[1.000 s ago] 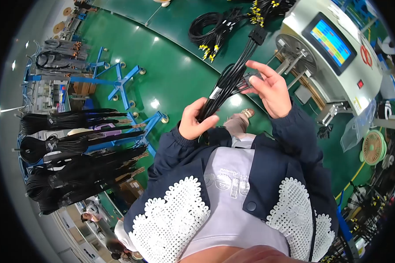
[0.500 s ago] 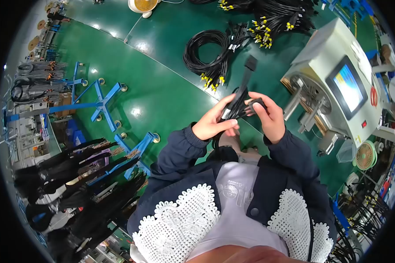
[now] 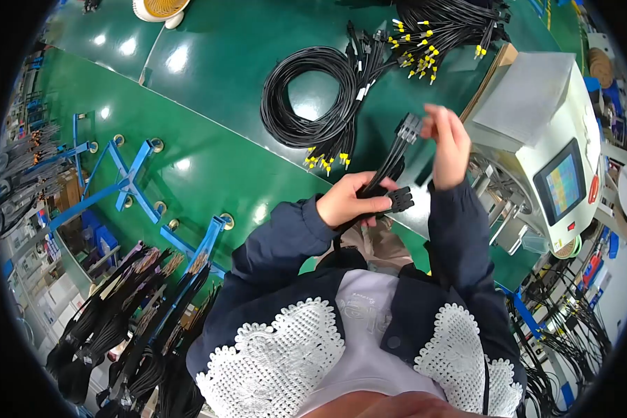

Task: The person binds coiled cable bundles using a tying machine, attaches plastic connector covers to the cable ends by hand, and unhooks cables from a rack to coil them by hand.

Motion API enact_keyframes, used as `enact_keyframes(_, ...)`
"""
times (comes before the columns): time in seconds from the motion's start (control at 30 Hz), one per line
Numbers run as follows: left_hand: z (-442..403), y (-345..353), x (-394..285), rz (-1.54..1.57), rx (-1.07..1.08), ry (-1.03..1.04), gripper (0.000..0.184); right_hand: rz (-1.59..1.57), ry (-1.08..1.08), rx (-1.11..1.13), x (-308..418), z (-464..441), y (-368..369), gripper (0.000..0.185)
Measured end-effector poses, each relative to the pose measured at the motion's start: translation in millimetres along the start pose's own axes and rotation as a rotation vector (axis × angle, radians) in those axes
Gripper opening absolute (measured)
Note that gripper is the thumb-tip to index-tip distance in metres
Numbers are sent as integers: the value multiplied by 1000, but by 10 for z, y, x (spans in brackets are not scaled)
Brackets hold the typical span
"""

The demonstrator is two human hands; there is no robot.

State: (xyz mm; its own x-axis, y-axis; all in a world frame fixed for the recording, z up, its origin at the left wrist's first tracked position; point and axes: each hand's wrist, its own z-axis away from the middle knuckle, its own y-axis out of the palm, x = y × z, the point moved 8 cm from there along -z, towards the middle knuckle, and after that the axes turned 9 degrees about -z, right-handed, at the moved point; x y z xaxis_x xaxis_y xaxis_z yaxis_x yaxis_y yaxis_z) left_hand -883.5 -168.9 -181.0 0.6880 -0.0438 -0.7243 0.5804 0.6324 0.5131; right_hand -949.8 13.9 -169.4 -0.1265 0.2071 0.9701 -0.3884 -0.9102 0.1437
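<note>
My left hand (image 3: 355,198) is closed around a bundle of black cables (image 3: 391,161), out in front of my body. One black plug connector (image 3: 400,200) sticks out beside my left thumb. The upper cable ends carry more connectors (image 3: 409,128), dark grey to black, pointing up and away from me. Just right of these ends, my right hand (image 3: 450,145) is raised with bent fingers apart and slightly blurred. Nothing shows in it, and a small gap separates it from the connectors.
A coiled black cable harness (image 3: 310,97) with yellow tips lies on the green surface. Beyond it is a larger cable pile (image 3: 446,31). At right stands a machine with a screen (image 3: 563,182). Blue wheeled stands (image 3: 129,182) and hanging cables (image 3: 118,313) are at left.
My right hand has let go of the cable piece it touched and moved up and right. The connector ends now fan out above my left hand. The view has shifted.
</note>
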Motion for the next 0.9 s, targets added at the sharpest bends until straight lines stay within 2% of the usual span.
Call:
enact_keyframes(0.07,60,-53,-2,13,-12,-66,28,-5,151,1,-377,-488,210,26)
enact_keyframes(0.13,133,-104,-59,-10,19,-47,28,188,128,15,-670,-889,430,39)
enact_keyframes(0.2,178,-195,-81,-35,-3,-2,28,522,-10,-39,-1034,-1289,497,54)
enact_keyframes(0.27,192,-281,-36,2,-34,-39,29,627,72,-92,-1277,-1518,550,61)
enact_keyframes(0.33,164,-374,38,45,-83,-41,33,698,5,-79,-1256,-1586,584,49)
enact_keyframes(0.4,141,-437,89,77,-79,-28,33,371,-42,18,-1424,-1640,544,32)
enact_keyframes(0.43,136,-450,108,100,-76,-23,33,4,-49,9,-1309,-1524,632,20)
enact_keyframes(0.47,137,-474,115,98,-91,-29,33,-24,11,28,-1188,-1418,654,19)
enact_keyframes(0.53,133,-526,74,89,-117,-40,32,-285,-93,42,-1015,-1310,699,19)
enact_keyframes(0.57,127,-539,48,113,-106,-37,32,-234,-100,58,-933,-1248,716,26)
enact_keyframes(0.7,127,-573,38,147,-136,-26,32,-192,-141,194,-610,-1113,952,36)
enact_keyframes(0.8,148,-574,20,127,-145,-28,31,-485,120,220,-718,-1136,1102,35)
enact_keyframes(0.9,197,-551,-37,80,-168,-32,29,-644,164,325,-633,-1090,1236,37)
